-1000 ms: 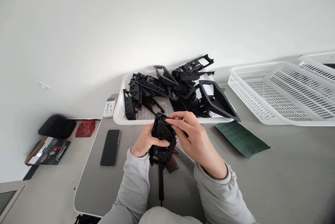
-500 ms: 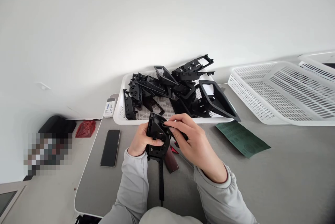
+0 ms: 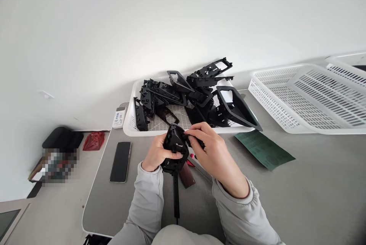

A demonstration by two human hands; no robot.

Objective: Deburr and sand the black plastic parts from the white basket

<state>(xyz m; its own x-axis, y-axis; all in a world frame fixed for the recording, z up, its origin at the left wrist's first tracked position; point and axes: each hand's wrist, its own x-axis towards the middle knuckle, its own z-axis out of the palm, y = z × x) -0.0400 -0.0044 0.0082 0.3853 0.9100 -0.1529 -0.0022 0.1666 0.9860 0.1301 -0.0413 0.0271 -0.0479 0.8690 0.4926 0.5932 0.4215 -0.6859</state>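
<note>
My left hand (image 3: pixel 160 154) grips a black plastic part (image 3: pixel 175 144) by its left side, thumb across its face. At the part's upper right edge, my right hand (image 3: pixel 210 153) has its fingers pinched on a dark piece; whether that piece belongs to the same part is hard to tell. A long thin black strip (image 3: pixel 176 197) extends below the held part. On the grey table under my hands lie a dark red sheet (image 3: pixel 187 176) and a tool with a red end (image 3: pixel 191 160), partly hidden by my right hand.
Behind my hands, a white basket (image 3: pixel 128 123) holds several black plastic parts (image 3: pixel 177 92). To the right are a green sheet (image 3: pixel 264 149) and another white basket (image 3: pixel 288 96). A phone (image 3: pixel 120 161) and a small white box (image 3: pixel 119 118) lie left.
The black part has turned slightly in my left hand, and its face now looks different. My right hand's fingers have shifted a little right along its edge.
</note>
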